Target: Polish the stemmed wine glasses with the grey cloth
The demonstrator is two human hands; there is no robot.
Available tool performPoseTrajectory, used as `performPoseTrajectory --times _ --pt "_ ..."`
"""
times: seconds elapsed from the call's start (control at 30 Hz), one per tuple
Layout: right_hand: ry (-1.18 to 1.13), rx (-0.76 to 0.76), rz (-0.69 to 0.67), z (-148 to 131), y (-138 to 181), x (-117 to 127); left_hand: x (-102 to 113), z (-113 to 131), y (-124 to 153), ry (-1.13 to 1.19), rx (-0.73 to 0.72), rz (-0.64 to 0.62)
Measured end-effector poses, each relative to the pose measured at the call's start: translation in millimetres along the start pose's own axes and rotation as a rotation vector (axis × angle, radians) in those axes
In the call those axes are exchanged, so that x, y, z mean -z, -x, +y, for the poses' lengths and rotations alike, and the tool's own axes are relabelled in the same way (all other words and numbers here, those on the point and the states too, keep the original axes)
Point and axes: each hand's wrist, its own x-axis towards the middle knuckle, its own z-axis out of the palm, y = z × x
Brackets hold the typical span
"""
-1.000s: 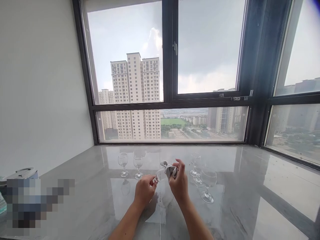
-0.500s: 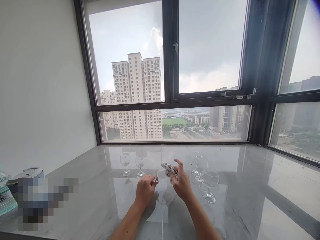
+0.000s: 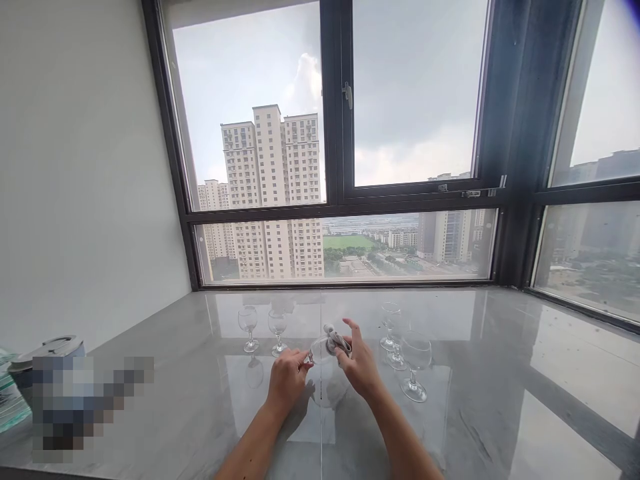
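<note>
My left hand (image 3: 289, 375) pinches the stem end of a wine glass (image 3: 319, 348), which lies tilted sideways with its bowl toward my right. Over the bowl's rim my right hand (image 3: 359, 363) presses a crumpled grey-white cloth (image 3: 339, 341), index finger raised. Part of the cloth seems tucked into the bowl. Beyond my left hand two stemmed glasses, a left one (image 3: 247, 328) and a nearer one (image 3: 278, 331), stand upright. To the right of my right hand stand three more: a large glass (image 3: 415, 365), a middle glass (image 3: 399, 343) and a far glass (image 3: 389, 325).
Everything rests on a glossy grey marble ledge (image 3: 200, 413) below a dark-framed window (image 3: 345, 207). At the left are a lidded container (image 3: 47, 352), a blurred-out patch and a greenish clear glass item (image 3: 13, 407). A pale wall (image 3: 90, 180) rises on the left.
The cloth and my right hand have shifted slightly on the glass's bowl. The whole view has drifted a little; the standing glasses keep their places.
</note>
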Motion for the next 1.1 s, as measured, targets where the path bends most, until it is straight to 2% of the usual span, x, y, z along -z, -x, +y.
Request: performPoseTrajectory --times 0.2,0.4,0.57,0.8,0.93,1.1 --pt "-0.066 0.009 -0.093 5 4 -13 -1 9 0 0.032 -0.1 -0.103" --pt "-0.077 0.059 -0.079 8 4 -22 -1 14 0 0.081 -0.094 -0.086" --pt "-0.049 0.016 0.086 12 -2 -20 -4 14 1 0.163 -0.154 -0.115" --pt "-0.262 -0.05 0.279 5 -5 -18 -6 16 -3 0.375 -0.122 -0.148" --pt "-0.305 -0.07 0.313 -1 -5 -16 0 20 -2 0.627 -0.045 -0.247" --pt "-0.415 -0.116 0.363 -7 -5 -12 5 23 0 0.959 0.081 -0.479"
